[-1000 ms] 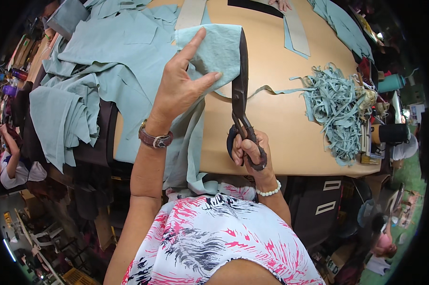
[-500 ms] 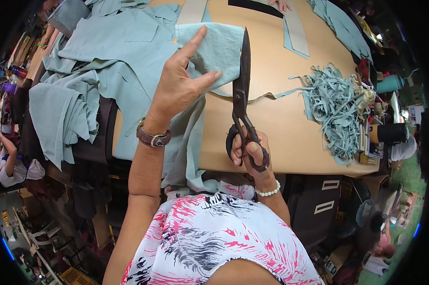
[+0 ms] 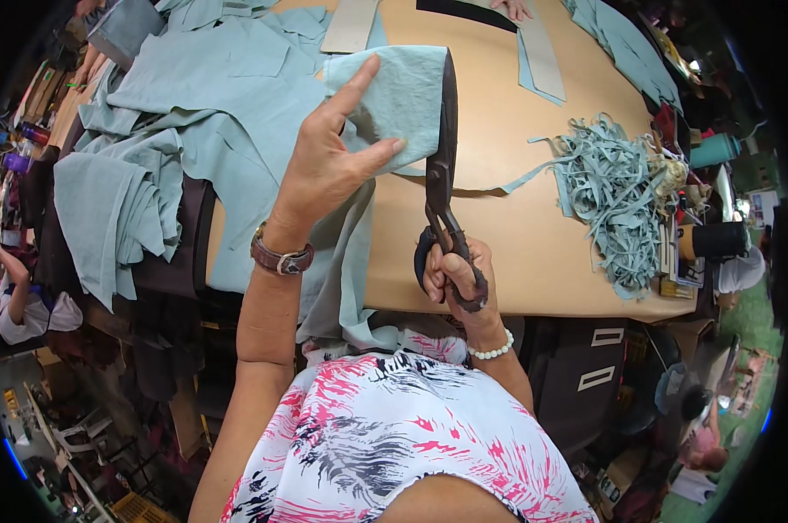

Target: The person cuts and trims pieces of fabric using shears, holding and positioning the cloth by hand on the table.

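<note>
My left hand (image 3: 329, 166) presses flat on a folded piece of pale blue-green cloth (image 3: 398, 96) on a tan table (image 3: 533, 253), thumb and forefinger spread. My right hand (image 3: 457, 277) grips the handles of large dark shears (image 3: 441, 166). Their blades run along the right edge of the cloth piece, pointing away from me. A thin strip of the same cloth (image 3: 525, 179) trails off to the right of the blades.
More pale blue-green cloth (image 3: 193, 113) is heaped at the left and hangs over the table edge. A pile of cut strips (image 3: 612, 192) lies at the right. Beyond it are a dark spool (image 3: 715, 240) and a teal bottle (image 3: 712, 150). Another person's hand (image 3: 509, 9) rests at the far edge.
The shears have advanced slightly forward along the cloth edge. My left hand stays pressed on the cloth.
</note>
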The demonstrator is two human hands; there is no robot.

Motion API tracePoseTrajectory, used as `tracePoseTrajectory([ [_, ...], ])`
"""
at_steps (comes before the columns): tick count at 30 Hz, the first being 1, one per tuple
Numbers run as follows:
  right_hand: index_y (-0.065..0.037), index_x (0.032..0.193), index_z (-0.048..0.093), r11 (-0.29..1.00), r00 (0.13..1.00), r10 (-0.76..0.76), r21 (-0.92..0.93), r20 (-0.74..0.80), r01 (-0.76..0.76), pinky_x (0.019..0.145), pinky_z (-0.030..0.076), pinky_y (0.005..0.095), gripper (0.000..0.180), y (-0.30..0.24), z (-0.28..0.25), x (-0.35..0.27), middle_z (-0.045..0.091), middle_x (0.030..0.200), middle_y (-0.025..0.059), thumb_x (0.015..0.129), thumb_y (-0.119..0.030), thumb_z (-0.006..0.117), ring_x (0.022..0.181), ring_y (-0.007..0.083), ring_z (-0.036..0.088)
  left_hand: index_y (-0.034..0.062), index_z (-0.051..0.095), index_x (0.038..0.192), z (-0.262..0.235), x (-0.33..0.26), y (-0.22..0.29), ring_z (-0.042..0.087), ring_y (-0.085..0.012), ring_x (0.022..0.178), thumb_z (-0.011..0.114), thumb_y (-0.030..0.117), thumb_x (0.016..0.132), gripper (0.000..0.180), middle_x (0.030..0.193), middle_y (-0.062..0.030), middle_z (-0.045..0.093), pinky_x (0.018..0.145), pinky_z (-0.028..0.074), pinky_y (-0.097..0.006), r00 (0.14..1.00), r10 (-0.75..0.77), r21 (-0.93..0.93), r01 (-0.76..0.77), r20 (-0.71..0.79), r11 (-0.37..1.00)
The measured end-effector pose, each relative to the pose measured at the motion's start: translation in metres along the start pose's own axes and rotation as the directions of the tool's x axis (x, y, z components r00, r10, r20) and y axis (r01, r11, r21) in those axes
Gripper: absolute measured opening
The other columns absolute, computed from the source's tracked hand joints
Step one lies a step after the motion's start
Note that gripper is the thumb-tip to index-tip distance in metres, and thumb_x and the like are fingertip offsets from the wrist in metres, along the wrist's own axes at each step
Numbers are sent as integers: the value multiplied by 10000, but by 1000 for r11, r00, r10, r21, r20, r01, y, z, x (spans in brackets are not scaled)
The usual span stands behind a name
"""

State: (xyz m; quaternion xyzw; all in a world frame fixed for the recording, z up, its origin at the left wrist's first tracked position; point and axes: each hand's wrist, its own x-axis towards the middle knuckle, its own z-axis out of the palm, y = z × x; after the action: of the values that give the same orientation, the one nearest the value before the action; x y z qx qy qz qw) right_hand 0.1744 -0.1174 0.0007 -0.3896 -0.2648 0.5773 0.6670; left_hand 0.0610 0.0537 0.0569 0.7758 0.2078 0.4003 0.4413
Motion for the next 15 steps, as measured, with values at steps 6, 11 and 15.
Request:
tracePoseTrajectory([
  [6,-27,698,500,1000,1000,11,-17,-22,-11,376,352,191,246,0,2,0,461,512,-2,789,-189,662,390,69,436,22,363,1326,0,0,-1,456,-160,1135,697,1,664,742,1267,-131,476,974,324,-286,1000,-3,3,3,-4,1000],
  [11,-23,694,503,996,999,30,-84,-44,-34,351,334,182,211,-4,5,-3,458,489,-4,782,-126,664,360,60,421,26,482,1242,-5,3,-9,555,-75,808,682,51,727,553,976,-62,618,703,457,-199,980,-146,-299,100,-136,949],
  [15,-21,682,503,992,992,97,-69,-84,-103,341,327,180,203,-6,-3,-10,457,487,-8,769,-104,666,363,53,424,41,510,1219,-28,16,-26,546,-49,717,658,55,741,501,974,-40,614,549,430,-173,956,-285,-586,190,-72,788],
])
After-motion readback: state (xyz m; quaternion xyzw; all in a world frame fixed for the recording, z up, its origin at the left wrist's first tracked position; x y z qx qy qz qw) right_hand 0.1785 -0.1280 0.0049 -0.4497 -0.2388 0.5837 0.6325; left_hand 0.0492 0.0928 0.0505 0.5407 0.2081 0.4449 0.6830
